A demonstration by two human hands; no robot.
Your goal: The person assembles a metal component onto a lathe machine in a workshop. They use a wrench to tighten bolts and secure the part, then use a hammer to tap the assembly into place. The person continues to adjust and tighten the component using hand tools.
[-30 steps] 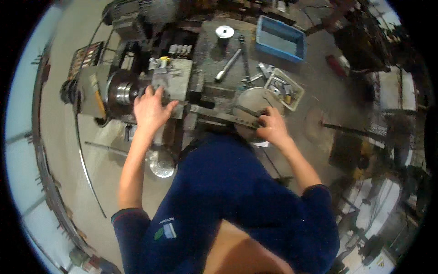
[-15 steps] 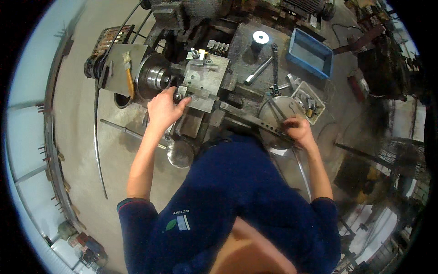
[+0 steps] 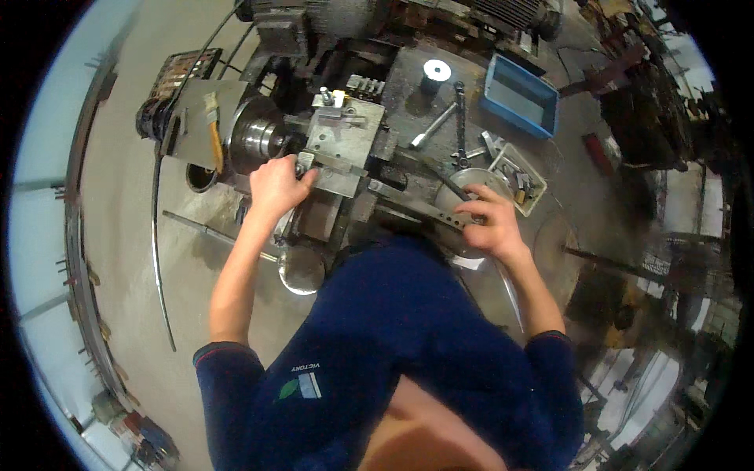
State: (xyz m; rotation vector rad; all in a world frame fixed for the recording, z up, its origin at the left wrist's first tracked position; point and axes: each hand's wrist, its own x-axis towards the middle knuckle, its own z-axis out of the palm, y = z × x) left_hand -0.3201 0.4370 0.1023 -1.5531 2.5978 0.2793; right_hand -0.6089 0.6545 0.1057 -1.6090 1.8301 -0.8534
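Observation:
I stand over a metal lathe [image 3: 330, 94]. My left hand [image 3: 276, 185] rests against the grey tool post block [image 3: 342, 140], fingers curled on a small part at its near left corner, just right of the shiny round chuck [image 3: 255, 140]. My right hand [image 3: 488, 222] grips the rim of a round handwheel [image 3: 463, 188] at the right side of the carriage. My dark blue sleeves and chest fill the lower middle of the view.
On the lathe's flat top lie a wrench [image 3: 432, 125], a short metal cylinder [image 3: 436, 72], a blue bin [image 3: 518, 96] and a small tray of bits [image 3: 522, 179]. A brush [image 3: 214, 129] lies left of the chuck. A long rod [image 3: 208, 229] and cable lie on the concrete floor.
The view has shifted so the lathe sits higher and nearer. Both hands stay on the same spots; the right hand has moved a little around the handwheel.

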